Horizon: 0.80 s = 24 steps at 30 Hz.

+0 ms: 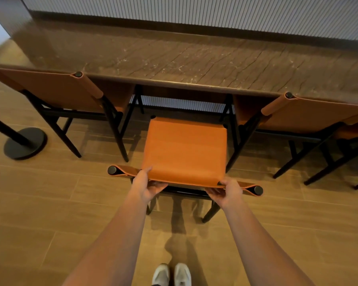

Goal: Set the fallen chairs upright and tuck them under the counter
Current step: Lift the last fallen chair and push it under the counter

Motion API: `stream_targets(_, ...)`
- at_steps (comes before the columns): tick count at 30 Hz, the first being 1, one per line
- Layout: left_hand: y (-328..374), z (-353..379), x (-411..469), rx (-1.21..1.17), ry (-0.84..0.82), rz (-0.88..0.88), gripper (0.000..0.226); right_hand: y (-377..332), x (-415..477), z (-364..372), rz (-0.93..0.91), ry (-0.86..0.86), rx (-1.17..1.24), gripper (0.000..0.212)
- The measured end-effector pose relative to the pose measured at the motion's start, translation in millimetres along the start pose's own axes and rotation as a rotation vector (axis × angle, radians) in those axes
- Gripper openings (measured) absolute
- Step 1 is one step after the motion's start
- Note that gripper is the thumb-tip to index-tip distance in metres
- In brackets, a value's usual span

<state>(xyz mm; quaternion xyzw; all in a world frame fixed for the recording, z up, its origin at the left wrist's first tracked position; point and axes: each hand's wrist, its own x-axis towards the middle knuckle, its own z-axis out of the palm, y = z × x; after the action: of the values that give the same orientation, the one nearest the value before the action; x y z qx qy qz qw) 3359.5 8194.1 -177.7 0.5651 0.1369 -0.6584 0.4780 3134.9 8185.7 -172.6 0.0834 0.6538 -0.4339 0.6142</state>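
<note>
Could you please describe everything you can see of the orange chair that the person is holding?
The chair stands upright on the wood-look floor, facing the counter, its seat mostly out from under it. Seat and sling backrest look like orange leather; the backrest wraps round dark posts with round caps, and the legs are dark. The left hand and right hand grip the backrest's top edge. It stands between a left neighbour and a right neighbour.

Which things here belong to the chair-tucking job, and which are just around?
Job: middle chair, upright; left hand and right hand gripping its backrest; counter.
Around: left chair and right chair, already tucked; stanchion base; white shoes.
</note>
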Motion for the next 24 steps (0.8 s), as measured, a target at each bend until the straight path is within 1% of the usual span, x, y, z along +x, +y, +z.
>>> stream_targets(1, 0, -1, 2, -0.019, -0.007, 0.001, 0.047, 2, 2, 0, -0.022, 0.018, -0.007, 0.041)
stream_targets(3, 0, -1, 5, 0.033, 0.002, 0.040, 0.043, 3, 5, -1, -0.042, 0.022, -0.025, 0.040)
stream_targets(5, 1, 2, 9, 0.085, 0.024, 0.090, 0.041, 1, 8, 0, -0.036, -0.006, -0.009, 0.040)
stream_targets(8, 7, 13, 10, 0.092, 0.040, 0.130, 0.043, -2, 8, 4, -0.053, -0.046, 0.058, 0.038)
stream_targets(11, 13, 25, 7, 0.060, 0.066, 0.149, 0.039, -8, 9, 12, -0.095, -0.069, 0.094, 0.039)
stream_targets(15, 39, 48, 0, -0.059, 0.010, 0.152, 0.021, -32, 9, 34, -0.127, -0.126, 0.151, 0.037)
stream_targets(17, 57, 64, 0, -0.037, 0.022, 0.152, 0.024, -49, 10, 49, -0.137, -0.127, 0.149, 0.033)
stream_targets(19, 74, 80, 2, 0.037, 0.072, 0.143, 0.028, -65, 10, 64, -0.162, -0.124, 0.134, 0.021)
stream_targets(22, 94, 104, 10, 0.101, 0.089, 0.150, 0.039, -89, 14, 87, -0.205, -0.108, 0.137, 0.020)
stream_targets(24, 108, 118, 16, 0.124, 0.082, 0.164, 0.042, -106, 16, 102, -0.220, -0.104, 0.138, 0.021)
